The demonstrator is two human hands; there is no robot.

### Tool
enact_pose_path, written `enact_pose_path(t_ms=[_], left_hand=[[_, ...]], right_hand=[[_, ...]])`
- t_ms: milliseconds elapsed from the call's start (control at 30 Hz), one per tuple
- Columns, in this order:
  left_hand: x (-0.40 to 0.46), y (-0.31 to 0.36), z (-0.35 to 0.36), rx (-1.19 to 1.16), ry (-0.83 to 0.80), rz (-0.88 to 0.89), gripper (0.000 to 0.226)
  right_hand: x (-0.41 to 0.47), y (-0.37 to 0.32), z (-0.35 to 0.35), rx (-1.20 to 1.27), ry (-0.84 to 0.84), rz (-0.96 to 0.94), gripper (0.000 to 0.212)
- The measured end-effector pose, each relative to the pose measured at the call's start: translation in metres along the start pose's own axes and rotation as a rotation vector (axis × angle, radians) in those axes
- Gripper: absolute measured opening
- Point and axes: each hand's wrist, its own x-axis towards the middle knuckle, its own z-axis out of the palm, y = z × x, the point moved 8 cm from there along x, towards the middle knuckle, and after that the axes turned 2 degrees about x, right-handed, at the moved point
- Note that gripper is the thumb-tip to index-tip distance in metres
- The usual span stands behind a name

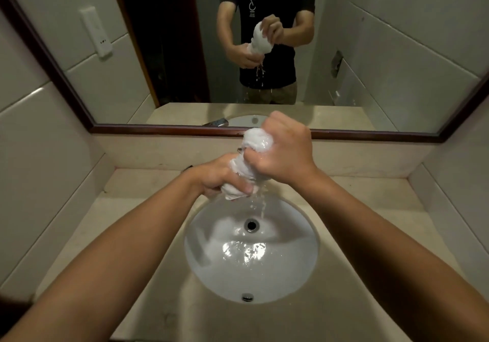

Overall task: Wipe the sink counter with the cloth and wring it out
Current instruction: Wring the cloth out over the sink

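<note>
A white wet cloth [248, 160] is twisted into a thick roll above the back of the sink. My left hand [221, 177] grips its lower end and my right hand [284, 151] grips its upper end, fingers curled round it. Water streams from the cloth's lower end down into the white oval sink basin [209, 257], where water pools around the drain [251, 225]. The beige stone counter [127, 225] surrounds the basin.
A framed mirror [169, 129] hangs behind the counter and reflects a person wringing the cloth. Tiled walls close in on the left and right. The tap is mostly hidden behind my hands. An overflow hole [248, 297] sits at the basin's near side.
</note>
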Motion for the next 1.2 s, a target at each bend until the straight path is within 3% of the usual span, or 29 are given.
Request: enact_pose_path(t_ms=[200, 433, 500, 567, 633, 667, 733, 800, 867, 933, 1033, 1200], left_hand=[[0.012, -0.007, -0.005, -0.132, -0.056, -0.004, 0.039], [0.011, -0.018, 0.003, -0.131, -0.309, -0.135, 0.049], [0.011, -0.021, 0.002, -0.095, -0.272, -0.143, 0.045], [0.012, -0.022, -0.008, -0.052, -0.084, -0.104, 0.050], [0.008, -0.016, -0.026, 0.069, 0.199, -0.029, 0.054], [0.004, -0.011, -0.036, 0.198, 0.344, 0.013, 0.052], [-0.005, 0.005, -0.052, 0.594, 0.571, 0.073, 0.049], [-0.010, 0.019, -0.052, 1.029, 0.697, 0.141, 0.055], [-0.013, 0.027, -0.041, 1.352, 0.769, 0.221, 0.065], [-0.016, 0.029, -0.024, 1.573, 0.765, 0.341, 0.072], [-0.020, 0.028, 0.006, 1.701, 0.707, 0.632, 0.069], [-0.025, 0.034, 0.024, 1.710, 0.690, 0.819, 0.054]], right_hand=[[0.003, -0.001, 0.012, 0.030, -0.043, -0.148, 0.031], [-0.012, 0.010, 0.019, 0.162, -0.078, -0.147, 0.027], [-0.017, 0.013, 0.022, 0.183, -0.147, -0.101, 0.031], [-0.021, 0.029, 0.029, 0.335, -0.340, 0.131, 0.057], [-0.035, 0.045, 0.036, 0.698, -0.532, 0.462, 0.078], [-0.044, 0.054, 0.035, 0.841, -0.526, 0.637, 0.076], [-0.068, 0.081, 0.031, 0.887, -0.387, 1.005, 0.067], [-0.106, 0.098, 0.032, 0.850, -0.328, 1.356, 0.077], [-0.142, 0.090, 0.047, 1.017, -0.376, 1.586, 0.093], [-0.163, 0.071, 0.066, 1.249, -0.398, 1.697, 0.097], [-0.164, 0.048, 0.092, 1.551, -0.384, 1.693, 0.100], [-0.164, 0.046, 0.098, 1.664, -0.114, 1.746, 0.075]])
